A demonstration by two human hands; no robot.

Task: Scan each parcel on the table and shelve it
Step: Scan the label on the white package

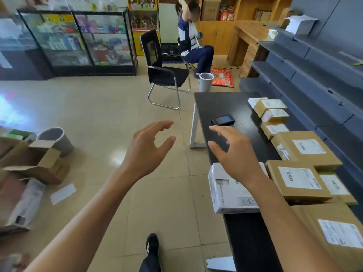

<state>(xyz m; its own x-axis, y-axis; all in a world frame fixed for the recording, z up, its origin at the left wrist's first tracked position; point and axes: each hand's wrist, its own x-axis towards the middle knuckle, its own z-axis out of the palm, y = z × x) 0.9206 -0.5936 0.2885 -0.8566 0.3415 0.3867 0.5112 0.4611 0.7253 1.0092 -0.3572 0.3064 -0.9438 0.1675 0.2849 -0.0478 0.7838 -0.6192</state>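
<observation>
Here we held our left hand (pixel 146 152) and right hand (pixel 235 154) spread and empty, near the scanner (pixel 223 119) on the table (pixel 220 104).

Both arms reach forward, left hand (pixel 146 148) and right hand (pixel 235 154) spread empty.

I see a small shop doing parcel pickup: glass display case (pixel 78 40) of goods, snack shelves (pixel 226 13), labelled parcels (pixel 298 181) on table (pixel 225 107), grey racks (pixel 314 61).

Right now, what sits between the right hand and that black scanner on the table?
Nothing: in the head view only bare black table lies between the right hand and the scanner.
</observation>
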